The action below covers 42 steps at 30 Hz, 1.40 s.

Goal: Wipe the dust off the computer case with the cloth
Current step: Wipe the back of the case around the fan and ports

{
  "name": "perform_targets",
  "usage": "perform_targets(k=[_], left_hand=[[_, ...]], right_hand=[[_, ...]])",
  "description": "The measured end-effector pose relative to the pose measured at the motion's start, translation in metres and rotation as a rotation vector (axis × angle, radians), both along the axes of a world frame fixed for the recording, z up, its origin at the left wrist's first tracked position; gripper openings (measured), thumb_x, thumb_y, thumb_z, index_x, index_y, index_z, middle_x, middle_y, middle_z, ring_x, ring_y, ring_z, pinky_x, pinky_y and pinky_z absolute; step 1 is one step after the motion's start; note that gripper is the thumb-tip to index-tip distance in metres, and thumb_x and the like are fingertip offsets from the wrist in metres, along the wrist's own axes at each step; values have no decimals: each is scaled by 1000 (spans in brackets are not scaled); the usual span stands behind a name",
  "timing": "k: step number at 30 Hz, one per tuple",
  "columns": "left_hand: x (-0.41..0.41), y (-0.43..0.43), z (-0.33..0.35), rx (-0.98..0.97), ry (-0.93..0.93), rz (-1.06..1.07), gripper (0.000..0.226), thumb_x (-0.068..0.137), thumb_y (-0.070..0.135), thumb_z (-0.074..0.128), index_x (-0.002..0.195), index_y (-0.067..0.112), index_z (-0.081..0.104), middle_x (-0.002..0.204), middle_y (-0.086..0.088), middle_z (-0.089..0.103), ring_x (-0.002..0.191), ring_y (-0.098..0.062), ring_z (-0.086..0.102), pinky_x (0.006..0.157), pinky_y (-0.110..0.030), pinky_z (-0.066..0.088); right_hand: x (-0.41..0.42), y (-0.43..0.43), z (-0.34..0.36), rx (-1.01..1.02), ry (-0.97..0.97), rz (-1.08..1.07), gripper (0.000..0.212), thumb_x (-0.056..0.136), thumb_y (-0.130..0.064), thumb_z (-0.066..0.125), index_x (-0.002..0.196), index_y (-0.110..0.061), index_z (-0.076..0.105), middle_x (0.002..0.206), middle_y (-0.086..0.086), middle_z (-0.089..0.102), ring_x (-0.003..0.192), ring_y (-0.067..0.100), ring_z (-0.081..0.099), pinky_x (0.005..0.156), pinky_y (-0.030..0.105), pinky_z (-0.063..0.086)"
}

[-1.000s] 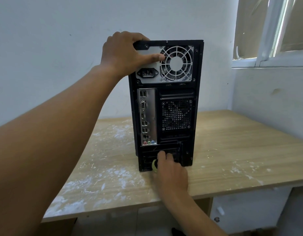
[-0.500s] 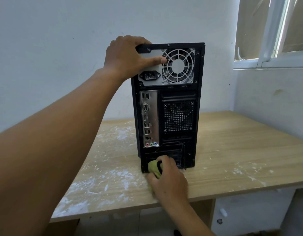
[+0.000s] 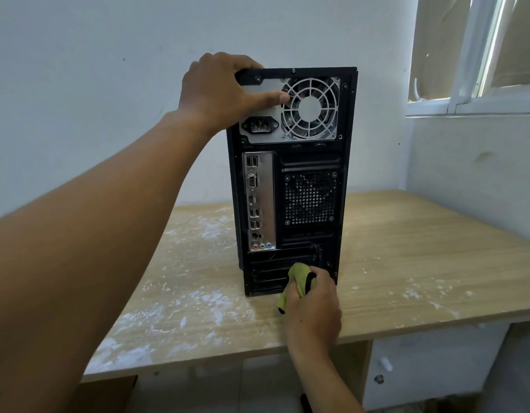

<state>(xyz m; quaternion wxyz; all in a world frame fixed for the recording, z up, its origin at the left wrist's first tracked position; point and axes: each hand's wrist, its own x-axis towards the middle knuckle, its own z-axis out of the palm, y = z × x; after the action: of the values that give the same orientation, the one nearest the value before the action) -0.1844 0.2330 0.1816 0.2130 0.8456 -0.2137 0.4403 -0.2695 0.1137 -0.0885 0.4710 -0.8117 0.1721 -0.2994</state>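
Cloth (image 3: 299,278) meets computer case (image 3: 311,198) at lower centre of the frame, where the right hand (image 3: 313,305) grips the bunched green rag and presses it against the lowest slots of the black rear panel. Fingers are curled round the fabric, and one corner trails down onto the table (image 3: 421,263). Half a second ago the cloth sat nearer the panel's lower left corner. It now lies right of centre with more of it showing, so the stroke is travelling rightward along the bottom edge.

The left hand (image 3: 219,90), at upper centre, keeps its hold on the case's top left corner. Its fingers are hooked over the top edge and the thumb stretches across the grey plate toward the fan grille (image 3: 310,108). The case stands upright on the table, rear panel facing the camera, as it did a second ago.

The wiping appears to be well under way on the bottom of the rear panel, while the vents and ports higher up likely remain to be covered. White powder (image 3: 198,296) speckles the tabletop at lower left, and a window (image 3: 472,55) fills the upper right.
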Motion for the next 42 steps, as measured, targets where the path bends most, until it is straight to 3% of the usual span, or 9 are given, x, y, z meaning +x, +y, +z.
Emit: perform_targets(k=[7, 11, 16, 18, 24, 28, 36, 42], left_hand=[[3, 1, 0, -8, -9, -4, 70, 63, 81, 66, 113, 32, 71, 96, 15, 66, 94, -9, 62, 87, -30, 51], [4, 0, -1, 0, -17, 1, 73, 62, 84, 64, 113, 31, 71, 98, 13, 68, 92, -7, 61, 83, -27, 49], [2, 1, 0, -5, 1, -3, 71, 62, 83, 65, 112, 32, 71, 95, 15, 65, 94, -8, 62, 85, -28, 50], [1, 1, 0, -4, 8, -2, 71, 63, 82, 66, 113, 32, 71, 96, 15, 66, 95, -8, 61, 85, -27, 49], [-1, 1, 0, 2, 20, -2, 70, 62, 82, 66, 112, 33, 71, 95, 16, 66, 96, -9, 63, 87, -32, 52], [-1, 1, 0, -14, 35, -14, 71, 61, 81, 68, 113, 33, 71, 96, 15, 67, 96, -8, 63, 88, -31, 52], [1, 1, 0, -31, 38, -31, 69, 60, 82, 67, 110, 34, 71, 99, 15, 69, 98, -10, 63, 89, -35, 52], [3, 1, 0, -40, 26, -27, 70, 59, 84, 66, 109, 35, 71, 101, 14, 69, 101, -12, 63, 91, -37, 51]], right_hand=[[-4, 5, 4, -444, 14, 357, 39, 91, -32, 60, 129, -28, 49, 120, -8, 51, 100, 14, 57, 76, 22, 39], [1, 9, 2, -591, -63, 504, 36, 88, -29, 65, 123, -30, 54, 112, -9, 53, 91, 15, 58, 69, 21, 37], [3, 7, 0, -522, -77, 472, 36, 90, -31, 63, 124, -34, 52, 113, -12, 48, 93, 12, 56, 72, 23, 44], [1, 7, -1, -431, -49, 408, 38, 90, -31, 61, 126, -33, 50, 119, -12, 46, 97, 13, 56, 78, 27, 47], [0, 7, -4, -83, -45, 56, 33, 88, -22, 64, 119, -27, 53, 116, -8, 50, 83, 10, 48, 67, 27, 39], [6, 6, -2, 154, -103, -92, 33, 88, -16, 64, 119, -21, 51, 119, -5, 49, 86, 11, 46, 68, 29, 40], [9, 8, -3, 181, -113, -107, 33, 89, -17, 63, 119, -20, 52, 116, -4, 52, 84, 12, 47, 67, 29, 39], [2, 11, -4, -110, -80, 99, 34, 87, -24, 67, 119, -28, 55, 110, -10, 54, 85, 7, 50, 69, 23, 39]])
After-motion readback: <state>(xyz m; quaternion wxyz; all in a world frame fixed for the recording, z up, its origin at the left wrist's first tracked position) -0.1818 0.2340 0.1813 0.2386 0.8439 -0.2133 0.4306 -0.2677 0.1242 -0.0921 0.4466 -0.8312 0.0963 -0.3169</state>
